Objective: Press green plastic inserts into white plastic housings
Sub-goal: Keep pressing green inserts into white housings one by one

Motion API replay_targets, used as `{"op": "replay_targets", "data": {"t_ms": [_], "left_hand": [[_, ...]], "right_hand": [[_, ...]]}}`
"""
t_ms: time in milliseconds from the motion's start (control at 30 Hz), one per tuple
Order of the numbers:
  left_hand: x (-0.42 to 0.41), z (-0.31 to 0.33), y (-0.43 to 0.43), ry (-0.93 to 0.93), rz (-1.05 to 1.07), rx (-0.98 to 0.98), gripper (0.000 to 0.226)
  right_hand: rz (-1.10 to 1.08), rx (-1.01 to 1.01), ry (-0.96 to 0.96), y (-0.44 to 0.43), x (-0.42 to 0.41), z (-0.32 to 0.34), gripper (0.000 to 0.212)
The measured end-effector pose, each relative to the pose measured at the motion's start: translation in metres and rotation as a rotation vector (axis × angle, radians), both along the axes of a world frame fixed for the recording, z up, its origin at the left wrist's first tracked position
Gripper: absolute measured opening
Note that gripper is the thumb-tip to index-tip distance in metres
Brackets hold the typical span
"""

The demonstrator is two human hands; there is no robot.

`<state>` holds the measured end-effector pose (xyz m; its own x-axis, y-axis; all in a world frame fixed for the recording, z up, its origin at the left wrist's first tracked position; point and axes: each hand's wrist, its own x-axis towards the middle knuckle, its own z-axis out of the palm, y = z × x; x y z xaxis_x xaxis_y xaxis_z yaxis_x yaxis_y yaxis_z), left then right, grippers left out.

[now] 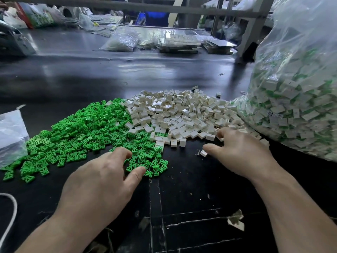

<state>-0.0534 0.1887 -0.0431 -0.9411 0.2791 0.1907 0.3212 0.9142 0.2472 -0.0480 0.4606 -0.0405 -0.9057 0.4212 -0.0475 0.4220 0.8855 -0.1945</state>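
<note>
1. Step in hand, as I judge it: picking up one part per hand for the next press-fit; nothing is mated yet.
2. The left hand (102, 179) sits at lower centre, its fingers (120, 152) spread over the near edge of the green inserts (82, 136), thumb apart from forefinger, nothing pinched.
3. The right hand (240, 154) reaches to the near edge of the white housings (182, 114). Its fingers (223, 133) are bent into the pile and the thumb tip touches a lone housing (203, 153); whether it grips any piece I cannot tell.
4. Both piles lie loose on the dark surface (182, 189), touching at mid-frame.
5. Next move likely calls for pinching one insert and one housing, turning the housing's open side toward the insert, then pressing.
6. The large clear bag (295, 99) at right is full of white pieces with green showing, seemingly finished ones.
7. The small clear bag (11, 136) lies at the left edge; its contents are unclear.
</note>
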Motion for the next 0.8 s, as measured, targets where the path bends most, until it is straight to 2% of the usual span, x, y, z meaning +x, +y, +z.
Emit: {"op": "replay_targets", "data": {"t_ms": [67,167,233,333,433,500,600,667,800], "left_hand": [[-0.004,0.001,-0.007,-0.018,0.035,-0.121,0.069],[-0.010,0.002,-0.015,-0.059,0.083,-0.222,0.084],[-0.010,0.000,-0.011,-0.066,0.074,-0.291,0.081],[-0.006,-0.007,0.000,-0.038,-0.007,-0.282,0.058],[-0.008,-0.010,0.002,0.000,-0.067,-0.188,0.034],[-0.011,-0.012,0.000,0.022,-0.101,-0.138,0.024],[-0.012,-0.013,0.000,0.064,-0.130,-0.112,0.019],[-0.012,-0.013,0.001,0.072,-0.161,-0.073,0.019],[-0.009,-0.014,0.005,0.046,-0.266,-0.064,0.027]], "right_hand": [[0.049,-0.025,-0.043,-0.004,-0.001,-0.004,0.044],[0.132,-0.050,0.009,-0.014,-0.002,-0.010,0.035],[0.193,-0.045,0.034,-0.023,-0.003,-0.013,0.026],[0.249,-0.092,0.094,-0.028,-0.006,-0.015,0.013],[0.197,-0.334,0.242,-0.025,-0.007,-0.012,0.006],[0.161,-0.634,0.291,-0.028,-0.004,-0.008,0.009],[0.147,-1.102,0.210,-0.041,0.003,-0.005,0.023],[0.174,-1.225,0.133,-0.049,0.005,-0.006,0.027],[0.206,-1.343,0.043,-0.061,0.007,-0.007,0.024]]}}
